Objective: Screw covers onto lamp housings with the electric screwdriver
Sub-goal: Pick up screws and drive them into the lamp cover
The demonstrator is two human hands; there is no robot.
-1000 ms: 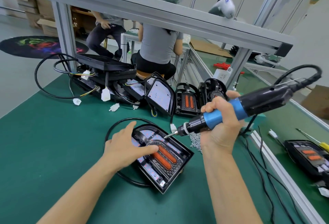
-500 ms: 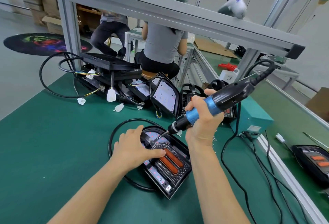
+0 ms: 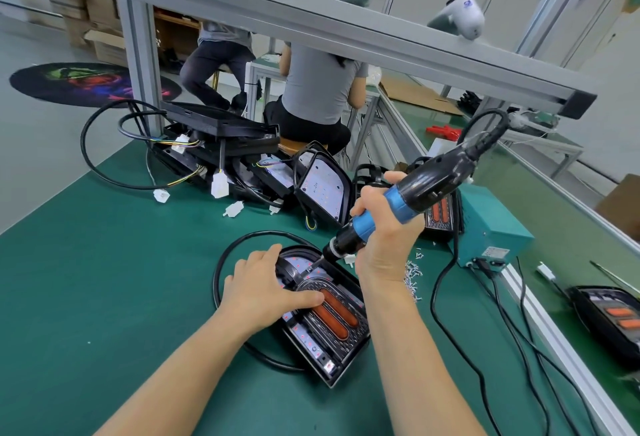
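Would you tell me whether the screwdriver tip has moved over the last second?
Yes: the electric screwdriver tip came down leftward onto the cover, beside the left hand.

Grey floor (image 3: 41, 144), round colourful mat (image 3: 93, 84), aluminium frame beam (image 3: 311, 25), white walls

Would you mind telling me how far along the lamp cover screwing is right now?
Done, apparently: a covered lamp lies set aside at the far right. In hand: the left hand presses the cover onto the lamp housing while the right hand holds the electric screwdriver, its bit at the cover's upper end. Left: a pile of open housings at the back; loose screws wait nearby.
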